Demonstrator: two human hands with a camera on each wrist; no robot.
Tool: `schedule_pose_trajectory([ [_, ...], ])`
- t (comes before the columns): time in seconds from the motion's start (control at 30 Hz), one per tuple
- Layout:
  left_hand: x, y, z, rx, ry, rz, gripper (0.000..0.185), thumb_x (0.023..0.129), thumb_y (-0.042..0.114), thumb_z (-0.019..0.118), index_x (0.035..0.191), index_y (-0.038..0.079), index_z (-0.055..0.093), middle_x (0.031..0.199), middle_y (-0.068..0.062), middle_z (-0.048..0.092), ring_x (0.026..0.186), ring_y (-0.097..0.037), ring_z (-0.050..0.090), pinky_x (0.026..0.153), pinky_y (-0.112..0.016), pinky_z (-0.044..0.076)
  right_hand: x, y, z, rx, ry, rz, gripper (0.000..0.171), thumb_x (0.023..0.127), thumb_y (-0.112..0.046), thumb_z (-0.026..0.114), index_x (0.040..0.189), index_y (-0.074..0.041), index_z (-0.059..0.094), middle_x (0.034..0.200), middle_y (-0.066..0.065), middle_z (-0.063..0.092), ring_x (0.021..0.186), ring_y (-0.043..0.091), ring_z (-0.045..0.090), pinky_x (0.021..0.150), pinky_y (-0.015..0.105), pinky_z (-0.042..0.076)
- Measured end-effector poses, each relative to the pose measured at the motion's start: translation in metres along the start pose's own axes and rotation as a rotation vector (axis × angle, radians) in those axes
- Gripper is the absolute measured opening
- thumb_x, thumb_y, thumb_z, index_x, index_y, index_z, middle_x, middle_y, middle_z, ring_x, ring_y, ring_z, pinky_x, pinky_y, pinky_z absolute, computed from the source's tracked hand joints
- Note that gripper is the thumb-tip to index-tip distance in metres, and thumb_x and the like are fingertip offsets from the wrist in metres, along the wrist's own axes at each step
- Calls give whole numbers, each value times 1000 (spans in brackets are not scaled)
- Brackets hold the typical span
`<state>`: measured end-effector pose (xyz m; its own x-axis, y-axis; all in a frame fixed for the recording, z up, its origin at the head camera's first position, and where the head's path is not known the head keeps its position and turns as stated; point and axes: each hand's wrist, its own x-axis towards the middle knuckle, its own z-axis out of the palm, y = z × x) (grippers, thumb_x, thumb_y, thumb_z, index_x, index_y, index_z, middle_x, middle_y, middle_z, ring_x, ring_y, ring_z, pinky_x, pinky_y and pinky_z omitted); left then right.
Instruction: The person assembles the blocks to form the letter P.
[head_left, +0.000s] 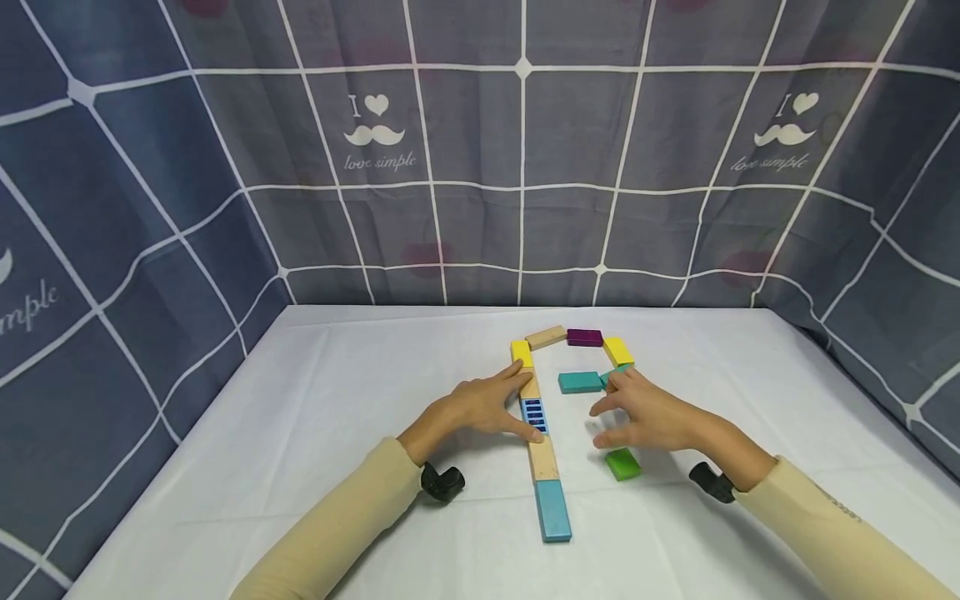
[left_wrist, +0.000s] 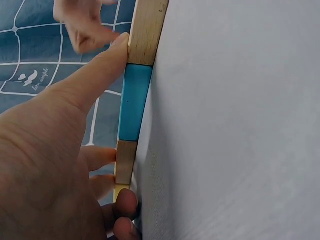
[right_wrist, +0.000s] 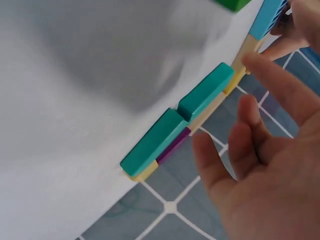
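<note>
The blocks lie flat on the white table (head_left: 337, 433), end to end, forming an outline like a letter. A long column runs toward the person: a yellow block (head_left: 521, 352) at the far end, a wood block, a striped blue block (head_left: 534, 415), another wood block (head_left: 543, 457), and a plain blue block (head_left: 553, 510) nearest the person. Across the top sit a wood block (head_left: 546, 337), a purple block (head_left: 585, 337) and a second yellow block (head_left: 618, 351), turning down the right side. Two teal blocks make a crossbar; the left one (head_left: 580, 382) lies clear, and the other (head_left: 617, 374) is partly hidden under the right hand's fingers.

The left hand (head_left: 487, 404) rests against the left side of the column, fingers straight and together, tips at the yellow and upper wood blocks and thumb near the striped block. In the left wrist view the fingers (left_wrist: 100, 65) lie flat along the row's edge, which looks like squaring or steadying the line rather than gripping it; nothing is pinched.

The right hand (head_left: 648, 412) hovers just right of the crossbar, fingers loosely spread and slightly bent, holding nothing. Its fingertips are at the end of the right teal block; whether they touch it cannot be told for sure. The right wrist view shows the two teal blocks (right_wrist: 177, 127) end to end, slightly out of line, just beyond the spread fingers (right_wrist: 272, 80).

A green block (head_left: 622, 464) lies alone, just below the right palm, apart from the outline. A checked curtain (head_left: 480, 167) stands behind the table.
</note>
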<state>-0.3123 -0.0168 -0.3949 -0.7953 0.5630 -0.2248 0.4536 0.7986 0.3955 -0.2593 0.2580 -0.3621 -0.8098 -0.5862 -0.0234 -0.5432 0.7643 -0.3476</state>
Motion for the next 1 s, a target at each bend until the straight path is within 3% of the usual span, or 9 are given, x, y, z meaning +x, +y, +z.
schedule_pose_trajectory([
  [0.13, 0, -2, 1, -3, 2, 3, 109, 71, 77, 68, 158, 28, 24, 165, 4, 9, 145, -23, 29, 107, -54, 34, -15, -6, 0, 25, -75, 6, 53, 77, -52, 80, 112, -13, 75, 96, -1, 50, 94, 17, 38, 74, 31, 40],
  [0.3, -1, -3, 1, -2, -3, 0, 108, 72, 76, 68, 158, 28, 24, 165, 4, 9, 144, -23, 29, 107, -54, 33, -25, -6, 5, 26, -116, 11, 40, 72, -38, 86, 106, -20, 75, 94, -5, 50, 94, 16, 39, 76, 31, 41],
  [0.5, -1, -2, 1, -7, -7, -1, 108, 72, 76, 67, 158, 28, 24, 165, 5, 8, 145, -23, 29, 107, -54, 34, -24, -4, 11, -10, -80, -19, 32, 71, -22, 86, 101, -21, 75, 90, -7, 48, 91, 15, 39, 75, 30, 41],
  [0.63, -1, -3, 0, -8, -7, -1, 108, 72, 77, 67, 158, 28, 24, 165, 5, 7, 145, -23, 28, 107, -53, 34, -10, -5, 12, -34, 9, -34, 31, 73, -26, 87, 101, -18, 75, 90, -6, 50, 90, 15, 40, 75, 31, 41],
  [0.83, -1, -5, -1, 1, -4, 7, 108, 72, 78, 66, 158, 29, 24, 165, 5, 7, 144, -24, 30, 105, -54, 35, 31, -8, 10, -67, 150, -43, 35, 74, -27, 88, 102, -10, 76, 88, 0, 53, 85, 18, 42, 73, 34, 38],
  [1.0, 0, -3, -1, 14, -11, 19, 108, 72, 79, 65, 159, 31, 21, 165, 5, 6, 143, -26, 31, 103, -55, 36, 61, -7, 12, -121, 169, -20, 36, 75, -28, 87, 103, -8, 77, 89, 1, 53, 88, 21, 42, 77, 36, 37],
])
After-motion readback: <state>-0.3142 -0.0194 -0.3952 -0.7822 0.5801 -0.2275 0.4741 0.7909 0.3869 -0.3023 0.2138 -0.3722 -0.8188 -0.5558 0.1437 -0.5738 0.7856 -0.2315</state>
